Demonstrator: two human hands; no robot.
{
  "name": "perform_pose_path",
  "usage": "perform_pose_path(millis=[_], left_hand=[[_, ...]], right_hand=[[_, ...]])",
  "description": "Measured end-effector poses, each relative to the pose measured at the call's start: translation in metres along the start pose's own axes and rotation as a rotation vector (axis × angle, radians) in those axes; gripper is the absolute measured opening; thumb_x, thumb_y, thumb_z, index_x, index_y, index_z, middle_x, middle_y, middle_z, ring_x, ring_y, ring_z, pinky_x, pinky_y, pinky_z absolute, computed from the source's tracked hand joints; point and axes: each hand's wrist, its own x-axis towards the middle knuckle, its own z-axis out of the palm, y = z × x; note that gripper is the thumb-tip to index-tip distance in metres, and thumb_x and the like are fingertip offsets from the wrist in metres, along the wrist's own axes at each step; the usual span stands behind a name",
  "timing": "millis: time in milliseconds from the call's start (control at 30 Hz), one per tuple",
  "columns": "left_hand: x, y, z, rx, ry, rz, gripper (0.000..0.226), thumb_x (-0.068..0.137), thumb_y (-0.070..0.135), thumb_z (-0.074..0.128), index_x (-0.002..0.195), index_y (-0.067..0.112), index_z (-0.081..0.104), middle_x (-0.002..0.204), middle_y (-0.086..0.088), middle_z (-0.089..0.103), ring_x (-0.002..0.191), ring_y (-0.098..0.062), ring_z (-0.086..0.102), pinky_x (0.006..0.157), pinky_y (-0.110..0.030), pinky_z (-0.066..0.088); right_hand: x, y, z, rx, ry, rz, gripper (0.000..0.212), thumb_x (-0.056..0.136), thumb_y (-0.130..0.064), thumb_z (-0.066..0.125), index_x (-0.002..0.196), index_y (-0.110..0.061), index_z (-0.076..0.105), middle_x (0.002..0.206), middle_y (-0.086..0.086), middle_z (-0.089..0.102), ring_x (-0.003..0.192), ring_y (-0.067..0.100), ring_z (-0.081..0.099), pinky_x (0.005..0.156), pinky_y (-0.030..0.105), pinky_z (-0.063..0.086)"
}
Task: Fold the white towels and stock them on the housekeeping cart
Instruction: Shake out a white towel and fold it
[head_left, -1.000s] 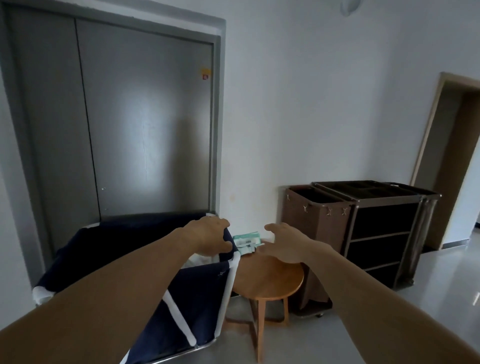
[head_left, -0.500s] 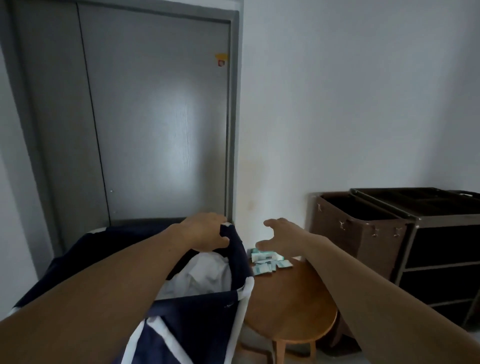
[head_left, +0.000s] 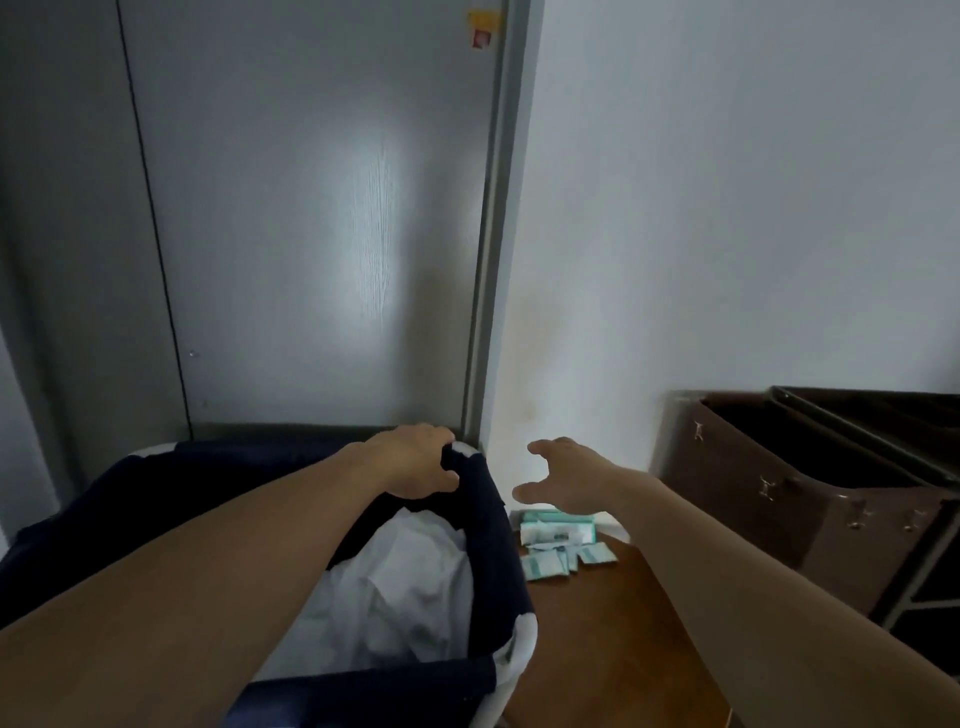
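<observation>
**Left hand grips the hamper rim, right hand hangs spread beside it**

The person stands over a navy fabric hamper (head_left: 496, 525) with white trim at its corners. The left hand (head_left: 415, 462) reaches across it and grasps the rim at the far right corner, fingers curled over the cloth edge and the thumb tucked under on the near side. The white towels (head_left: 395, 587) lie loose and crumpled in a heap inside the hamper, below the left forearm and against the right wall.

The right hand (head_left: 563, 475) is released and holds nothing. Its fingers are spread and lightly bent, palm down, just right of the hamper's corner and apart from it. It hangs above the far edge of a round wooden surface (head_left: 597, 654) that stands just beside the hamper. On that surface, under the hand, sits a small teal-and-white box (head_left: 558, 526), with a few flat sachets (head_left: 545, 565) of the same colours scattered in front of it.

The brown housekeeping cart (head_left: 769, 499) stands against the white wall (head_left: 727, 208) to the right, its fabric bag side nearest the surface and its dark top tray partly cut off at the frame's edge. Behind the hamper is a grey door (head_left: 285, 234) with a yellow and red sticker (head_left: 483, 28) near its top corner.
</observation>
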Motion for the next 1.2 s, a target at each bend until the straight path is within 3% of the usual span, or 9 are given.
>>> perform_pose_path(millis=[133,300,533,700,900,1033,1200], left_hand=[[0.055,-0.032,0.01,-0.023,-0.002,-0.011,0.065,0.092,0.05,0.057,0.148,0.024,0.037,0.152,-0.002,0.041,0.131,-0.025,0.046,0.108,-0.043,0.04],[0.117,-0.068,0.032,-0.028,-0.064,-0.055,0.076,0.093,0.051,0.056,0.156,0.023,0.024,0.16,-0.001,0.03,0.143,-0.025,0.035,0.114,-0.041,0.034],[0.199,-0.115,0.072,-0.11,-0.122,-0.194,0.078,0.093,0.051,0.057,0.157,0.024,0.022,0.163,-0.001,0.024,0.145,-0.024,0.031,0.114,-0.039,0.032],[0.237,-0.152,0.107,-0.166,-0.181,-0.32,0.079,0.092,0.052,0.056,0.157,0.025,0.02,0.162,-0.001,0.025,0.142,-0.025,0.035,0.113,-0.038,0.034],[0.253,-0.194,0.165,-0.246,-0.293,-0.453,0.081,0.086,0.05,0.057,0.156,0.028,0.021,0.156,0.0,0.035,0.13,-0.025,0.048,0.101,-0.038,0.045],[0.268,-0.226,0.206,-0.301,-0.346,-0.465,0.08,0.09,0.049,0.057,0.157,0.027,0.019,0.156,-0.003,0.033,0.135,-0.026,0.042,0.107,-0.039,0.04],[0.282,-0.263,0.266,-0.402,-0.392,-0.414,0.071,0.095,0.044,0.056,0.154,0.02,0.026,0.154,-0.005,0.035,0.133,-0.024,0.04,0.1,-0.03,0.032]], right_hand=[[0.061,-0.009,0.012,0.004,-0.014,-0.032,0.081,0.088,-0.053,0.065,0.155,-0.023,0.031,0.156,0.005,0.034,0.137,0.028,0.041,0.102,0.038,0.039],[0.137,-0.008,0.032,0.009,-0.081,-0.079,0.071,0.087,-0.052,0.066,0.147,-0.019,0.043,0.147,0.01,0.044,0.128,0.03,0.049,0.098,0.039,0.043],[0.258,0.005,0.072,-0.004,-0.233,-0.205,0.084,0.093,-0.051,0.063,0.157,-0.012,0.025,0.163,0.011,0.026,0.147,0.029,0.029,0.117,0.037,0.029],[0.337,0.004,0.106,-0.006,-0.317,-0.289,0.084,0.093,-0.051,0.063,0.157,-0.013,0.026,0.161,0.012,0.029,0.145,0.031,0.032,0.116,0.04,0.032],[0.388,0.01,0.184,0.071,-0.517,-0.245,0.091,0.088,-0.054,0.069,0.158,-0.019,0.023,0.163,0.007,0.023,0.142,0.03,0.038,0.115,0.043,0.035],[0.41,0.016,0.242,0.065,-0.628,-0.187,0.099,0.087,-0.057,0.068,0.16,-0.016,0.014,0.166,0.008,0.015,0.15,0.028,0.022,0.12,0.042,0.026],[0.435,0.015,0.314,0.123,-0.705,-0.049,0.119,0.079,-0.065,0.072,0.16,-0.02,-0.003,0.167,0.01,0.009,0.152,0.03,0.015,0.122,0.045,0.022]])
